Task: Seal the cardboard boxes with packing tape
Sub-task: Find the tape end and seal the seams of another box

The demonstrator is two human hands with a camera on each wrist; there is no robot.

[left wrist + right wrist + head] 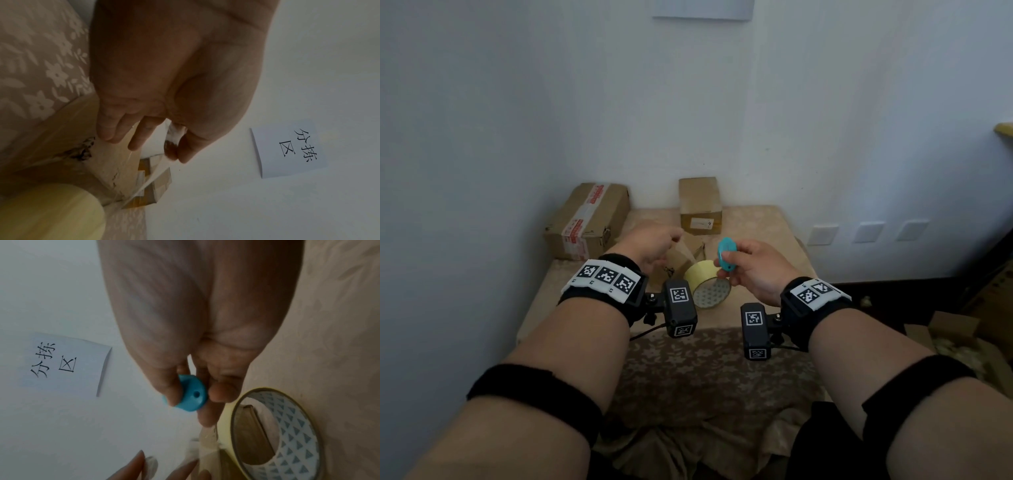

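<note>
Right hand (pixel 753 270): thumb and fingers pinch a small teal cutter (pixel 726 255), held above the tape roll (pixel 709 284). The right wrist view alone shows a round hole in the cutter's end and the blue triangle print inside the roll's core.

Left hand (pixel 650 245): thumb and forefinger pinch the free end of clear tape (pixel 144 186); other fingers loosely curled. Only the left wrist view shows this strip, stretched from the fingers toward the roll.

Roll: stands on edge on the floral-clothed tabletop (pixel 756 219), beside a small box (pixel 681 257) between the hands.

Taped box (pixel 589 219): far left. Upright box (pixel 700 205): at the back, against the wall.

Paper sign (pixel 287 151): on the wall; its characters are legible in the wrist views only.
</note>
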